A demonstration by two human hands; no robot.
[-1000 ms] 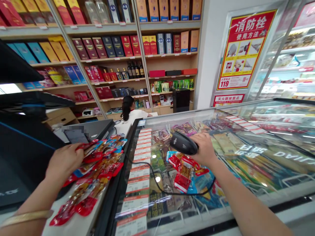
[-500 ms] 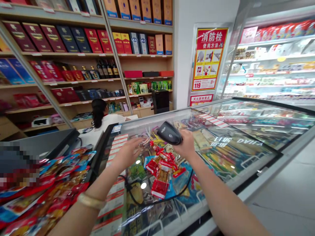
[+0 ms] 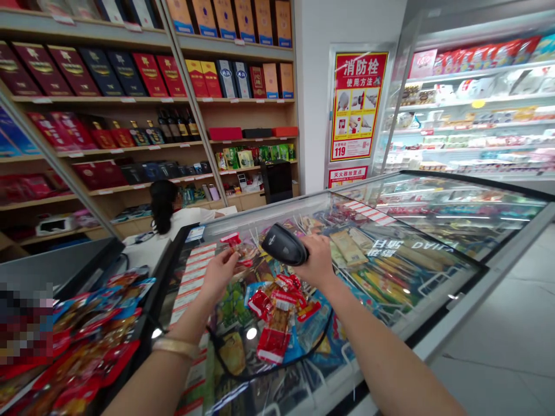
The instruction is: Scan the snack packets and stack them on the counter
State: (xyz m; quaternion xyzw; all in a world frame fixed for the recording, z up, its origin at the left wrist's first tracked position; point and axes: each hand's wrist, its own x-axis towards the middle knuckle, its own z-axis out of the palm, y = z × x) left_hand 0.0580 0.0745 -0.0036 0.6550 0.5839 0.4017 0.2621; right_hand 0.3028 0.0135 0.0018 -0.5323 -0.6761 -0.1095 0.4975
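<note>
In my right hand (image 3: 318, 260) is a black handheld barcode scanner (image 3: 284, 244), its head pointing left over the freezer's glass. My left hand (image 3: 221, 270), wearing a bangle on the wrist, pinches a small red-and-clear snack packet (image 3: 245, 252) just left of the scanner. Below both hands a small pile of red snack packets (image 3: 277, 326) lies on the glass lid (image 3: 299, 378). The scanner's black cable (image 3: 255, 377) loops over the glass around the pile.
Many red and blue snack packets (image 3: 99, 341) are heaped at the left beside a dark monitor (image 3: 65, 271). A person (image 3: 186, 218) in white sits behind the freezer. Shelves of boxes (image 3: 151, 75) line the back wall; a lit fridge (image 3: 472, 110) stands at right.
My left hand has closed on a small red snack packet from the pile, lifting it to the left. The scanner has shifted slightly left in my right hand, and the view has turned slightly.
</note>
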